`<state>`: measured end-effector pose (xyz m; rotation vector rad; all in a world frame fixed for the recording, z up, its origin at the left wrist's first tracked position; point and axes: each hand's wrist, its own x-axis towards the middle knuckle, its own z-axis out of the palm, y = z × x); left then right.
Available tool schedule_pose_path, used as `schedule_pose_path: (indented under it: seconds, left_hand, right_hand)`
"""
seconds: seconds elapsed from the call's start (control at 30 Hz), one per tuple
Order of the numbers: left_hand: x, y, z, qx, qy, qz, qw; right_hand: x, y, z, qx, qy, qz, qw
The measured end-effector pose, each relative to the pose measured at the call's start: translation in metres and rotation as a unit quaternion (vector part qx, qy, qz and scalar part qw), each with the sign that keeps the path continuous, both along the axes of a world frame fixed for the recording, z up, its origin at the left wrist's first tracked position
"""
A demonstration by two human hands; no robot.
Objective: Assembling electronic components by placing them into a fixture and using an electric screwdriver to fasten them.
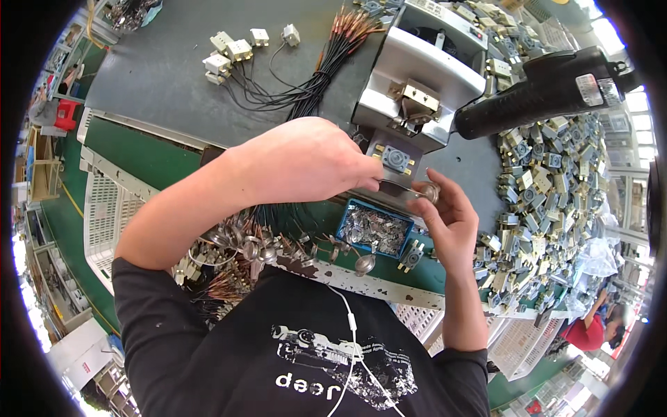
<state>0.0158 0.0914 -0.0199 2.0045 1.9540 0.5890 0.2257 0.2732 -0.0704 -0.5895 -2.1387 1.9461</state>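
Observation:
Over the front of the bench, my left hand (313, 161) is closed, its thumb and forefinger pinching a thin dark wire or tube. That strand runs across to a round silvery metal part (431, 192), which the curled thumb and fingers of my right hand (450, 214) grip. Just beyond the fingertips, a small grey block with brass terminals (394, 159) sits on the plate of a grey metal fixture (417, 55). Below the hands stands a blue tray (340, 230) of small metal pieces.
A black power screwdriver (535, 97) slants in from the right above a large heap of grey blocks (549, 181). Bundled dark wires (323, 80) and several white blocks (238, 50) lie at the far left. Round metal parts (257, 247) hang along the bench's near edge.

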Motion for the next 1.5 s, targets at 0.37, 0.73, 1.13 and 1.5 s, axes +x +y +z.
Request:
schedule_pose_path:
  seconds: [0.37,0.73,1.13,1.5]
  left_hand:
    - [-0.006,-0.005,0.010,-0.013,-0.033,0.015,0.999]
    - [0.014,0.001,-0.005,0.013,-0.044,0.053,0.998]
    - [-0.001,0.000,-0.017,0.053,0.017,0.029,0.998]
    - [0.008,-0.003,-0.023,0.142,0.107,0.023,0.984]
  right_hand:
    - [-0.023,-0.007,0.003,-0.190,0.013,0.018,0.982]
    - [-0.018,-0.006,0.007,0.010,-0.009,-0.052,0.999]
    - [-0.028,-0.012,0.031,-0.173,0.152,-0.020,0.973]
    - [-0.016,-0.005,0.039,-0.038,-0.015,0.100,0.994]
